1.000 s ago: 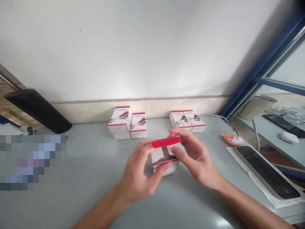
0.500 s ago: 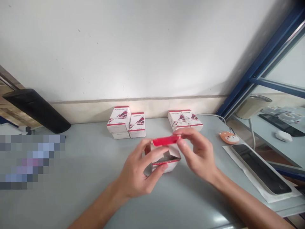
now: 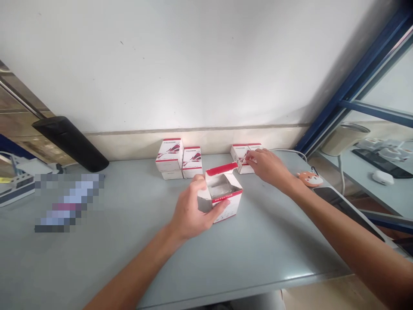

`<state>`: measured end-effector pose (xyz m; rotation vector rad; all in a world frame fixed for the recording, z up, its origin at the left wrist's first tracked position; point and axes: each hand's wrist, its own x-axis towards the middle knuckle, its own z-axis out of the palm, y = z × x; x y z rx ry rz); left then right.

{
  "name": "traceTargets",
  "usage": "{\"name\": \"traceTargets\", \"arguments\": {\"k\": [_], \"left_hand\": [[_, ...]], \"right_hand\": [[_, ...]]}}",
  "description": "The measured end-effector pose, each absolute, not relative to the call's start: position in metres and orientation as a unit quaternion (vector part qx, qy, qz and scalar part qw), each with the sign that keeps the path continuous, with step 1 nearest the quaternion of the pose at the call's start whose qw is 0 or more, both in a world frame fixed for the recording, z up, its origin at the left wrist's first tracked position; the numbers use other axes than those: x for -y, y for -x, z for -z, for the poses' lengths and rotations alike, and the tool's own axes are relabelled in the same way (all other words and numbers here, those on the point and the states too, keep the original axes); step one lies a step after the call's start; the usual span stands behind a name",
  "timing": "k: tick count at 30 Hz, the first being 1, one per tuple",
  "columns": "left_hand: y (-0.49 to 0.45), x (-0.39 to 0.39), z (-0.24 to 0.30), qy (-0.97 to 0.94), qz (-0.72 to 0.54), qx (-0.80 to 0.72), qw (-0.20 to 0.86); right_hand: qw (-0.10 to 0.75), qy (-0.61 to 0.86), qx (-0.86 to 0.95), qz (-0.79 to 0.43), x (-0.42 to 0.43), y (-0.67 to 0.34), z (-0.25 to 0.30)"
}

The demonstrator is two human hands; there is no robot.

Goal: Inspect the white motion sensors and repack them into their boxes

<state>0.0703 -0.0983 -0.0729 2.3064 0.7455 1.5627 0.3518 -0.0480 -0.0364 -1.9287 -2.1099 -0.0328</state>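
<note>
A small white carton (image 3: 228, 206) with red edges and the word DETECTOR stands open on the grey table, its red-edged lid flap raised and clear plastic visible inside. My left hand (image 3: 195, 211) grips it from the left, thumb across the front and fingers behind the side flap. My right hand (image 3: 266, 163) is stretched out to two closed white-and-red cartons (image 3: 241, 153) near the wall. Its fingers are curled together over the right one. What they hold, if anything, is hidden.
More closed cartons (image 3: 170, 153) stand at the back left, some stacked. A black padded arm (image 3: 72, 142) leans at the left. On the right lie an orange animal-face case (image 3: 309, 178) and a dark phone (image 3: 348, 211), beside a blue-framed mirror (image 3: 364, 105).
My right hand has left the open carton's lid and moved back and right to the closed cartons. The lid flap now stands raised. My left hand still holds the carton.
</note>
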Motion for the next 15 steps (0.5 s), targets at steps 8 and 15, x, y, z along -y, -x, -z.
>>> {"name": "traceTargets", "arguments": {"k": [8, 15], "left_hand": [[-0.073, 0.103, 0.074, -0.799, -0.541, -0.236, 0.115], [-0.073, 0.105, 0.075, -0.786, -0.552, -0.245, 0.134]], "right_hand": [[0.431, 0.396, 0.808, -0.066, 0.165, -0.272, -0.016], [0.364, 0.455, 0.812, 0.006, 0.154, -0.260, -0.008]]}}
